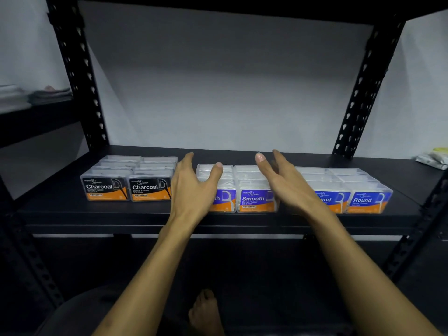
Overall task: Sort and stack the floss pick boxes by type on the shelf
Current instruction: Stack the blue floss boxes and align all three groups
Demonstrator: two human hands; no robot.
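Neither hand grips anything: both are spread wide, fingers straight and thumbs out, palms turned toward each other on either side of the middle group of boxes. The left hand (191, 187) stands at the left flank of the Smooth boxes (257, 198), its thumb reaching over the top of the nearest left one and its palm covering part of that box's label; whether the palm touches the box cannot be told. The right hand (288, 183) stands at the right flank of the same group, thumb raised above the box tops, and hides the left part of the neighbouring label. Both forearms reach in from the near edge.

The clear plastic floss pick boxes sit in three groups along the front of the black shelf (145, 214). At the left are the Charcoal boxes (128, 187), two columns running from near to far, with black and orange labels. In the middle are the Smooth boxes, also two columns, with blue and orange labels. At the right are the Round boxes (363, 201), two columns, labelled the same blue and orange. Gaps separate the groups.

At the far right end of the shelf lies a silvery packet (432, 160).
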